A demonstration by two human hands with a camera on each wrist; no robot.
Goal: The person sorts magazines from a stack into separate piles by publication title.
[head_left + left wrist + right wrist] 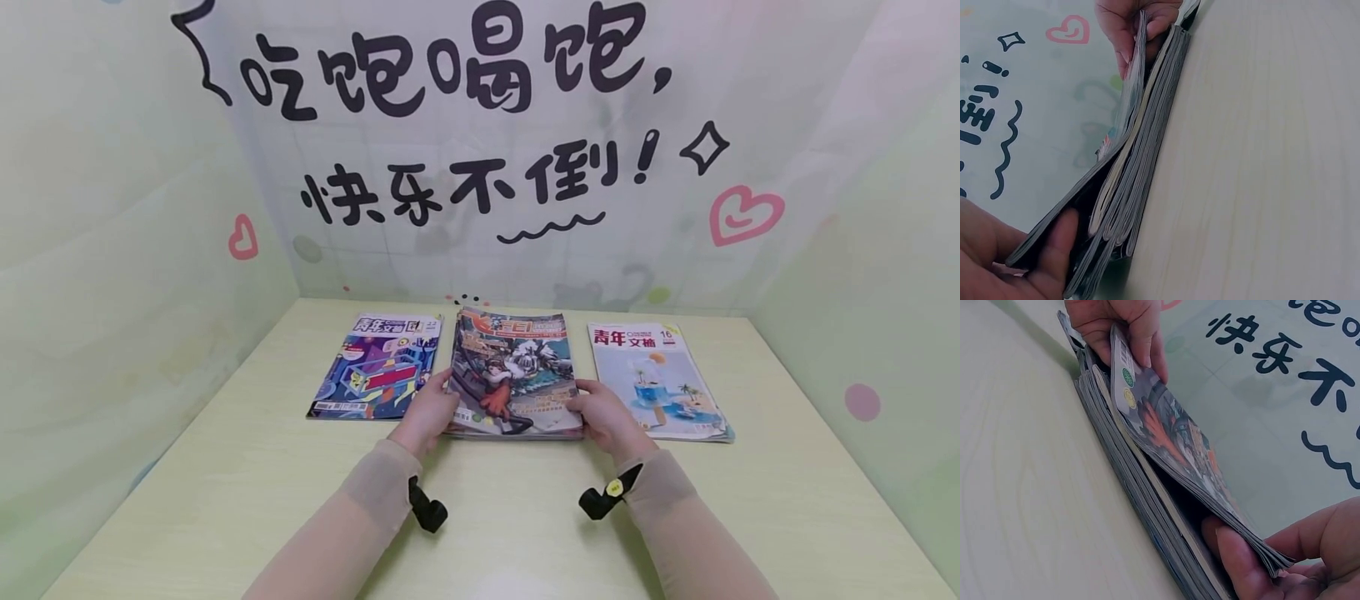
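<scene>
A comic-style magazine (517,375) with an illustrated cover tops the pile in the middle of the table. My left hand (431,408) pinches its left edge, and my right hand (606,417) grips the right edge. In the right wrist view the sides of this magazine bend up off the stack of magazines (1141,494) beneath, leaving a dark gap. The right thumb (1235,553) is tucked into that gap under the lifted edge. From the left wrist view, the left thumb (1060,240) sits likewise under the raised pages, above the stacked spines and page edges.
A purple-and-blue magazine (382,371) lies to the left of the pile, close by the left hand. To the right lies a small stack topped by a white-and-blue magazine (656,383). A printed cloth wall (495,267) stands behind the pale table (510,517).
</scene>
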